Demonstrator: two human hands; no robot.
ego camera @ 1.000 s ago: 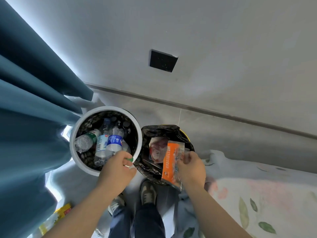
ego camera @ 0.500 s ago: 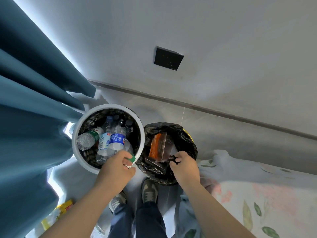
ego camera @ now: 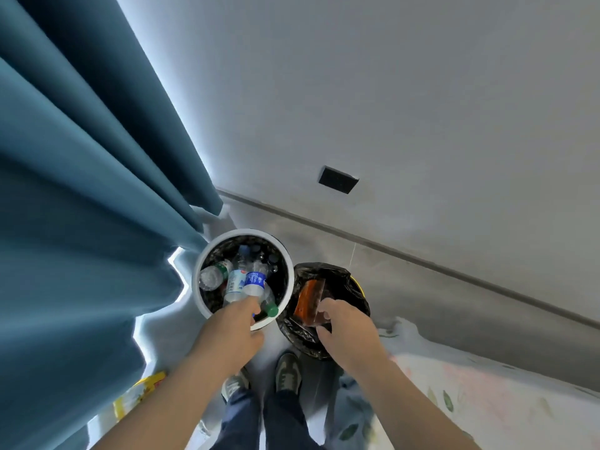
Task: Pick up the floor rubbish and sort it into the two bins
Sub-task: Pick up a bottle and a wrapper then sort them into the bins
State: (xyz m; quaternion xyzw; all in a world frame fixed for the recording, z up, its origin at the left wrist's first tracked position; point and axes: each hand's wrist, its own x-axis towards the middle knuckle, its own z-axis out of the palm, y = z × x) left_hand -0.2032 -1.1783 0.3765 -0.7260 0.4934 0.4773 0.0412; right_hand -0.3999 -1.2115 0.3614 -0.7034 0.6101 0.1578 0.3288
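A white bin (ego camera: 198,287) with a black liner holds several clear plastic bottles. One green-capped bottle (ego camera: 268,303) lies at its near rim, just past the fingertips of my left hand (ego camera: 232,331), which hovers there loosely curled and holds nothing. To its right stands a bin lined with a black bag (ego camera: 292,332). An orange wrapper (ego camera: 308,298) lies inside it. My right hand (ego camera: 349,331) hangs over this bin's near edge with relaxed, empty fingers.
A teal curtain (ego camera: 81,222) fills the left side. A yellow packet (ego camera: 139,393) lies on the floor below it. Floral bedding (ego camera: 470,391) spreads at the right. My two shoes (ego camera: 287,375) stand just short of the bins, against a grey wall (ego camera: 422,125).
My right hand let the orange wrapper fall into the black-bag bin and drew back. The green-capped bottle left my left hand and now lies on the white bin's rim.
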